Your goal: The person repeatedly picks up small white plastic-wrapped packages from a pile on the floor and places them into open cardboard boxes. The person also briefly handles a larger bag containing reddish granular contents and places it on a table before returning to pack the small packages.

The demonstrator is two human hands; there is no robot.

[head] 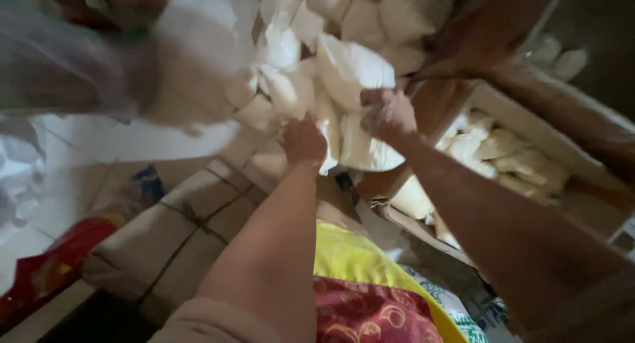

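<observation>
Left hand [304, 141] and right hand [387, 113]: both raised, near each other but not touching, both pressed into one heap of white filled bags [344, 72]. Left hand's fingers curl upward into the lower edge of the heap; whether they are clamped on a single bag cannot be told, the view is blurred there. Right hand is closed as a fist around the gathered plastic of one white bag [364, 148], which hangs below it between the two wrists.

Heap: many soft, pale, pillow-shaped bags, packed tight, filling the upper middle of the view, resting against a brown cardboard wall at upper right.

Cardboard box [529, 115]: open, to the right of the right forearm, holding a second lot of small cream-coloured bags [509, 161] lying loose inside along its far wall. Near flap of the box sags toward the person.

Tiled ledge [178, 230]: pale square tiles with dark joints, below the left forearm, running to the lower left.

Cloth [370, 297]: yellow above, red patterned below, on the person's lap at bottom centre.

Red wrapper [59, 257]: at the ledge's lower left edge, blurred.
</observation>
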